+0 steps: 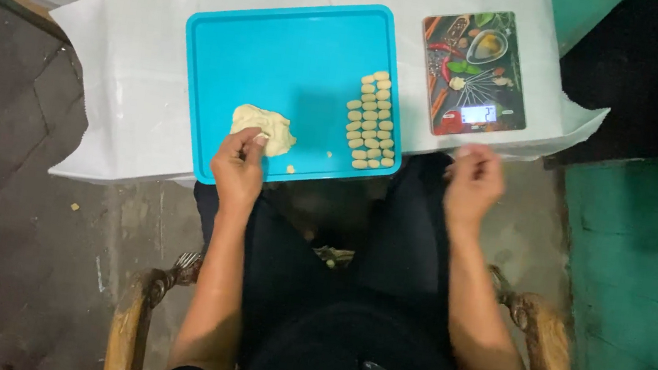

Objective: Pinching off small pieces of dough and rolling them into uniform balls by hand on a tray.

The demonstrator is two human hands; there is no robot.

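A lump of pale dough (265, 125) lies on a turquoise tray (287, 46). My left hand (237, 167) pinches the lump's near edge with fingers closed on it. Several small shaped dough pieces (374, 120) sit in neat rows on the tray's right side. My right hand (473, 182) hovers in front of a kitchen scale (473, 71), fingers curled together; it is blurred and whether it holds a small piece I cannot tell. One dough piece (458, 84) rests on the scale.
The tray and scale stand on a low table covered in white paper (131, 60). I sit in a wooden armchair (130, 320). Grey floor lies to the left, a green surface (644, 274) to the right.
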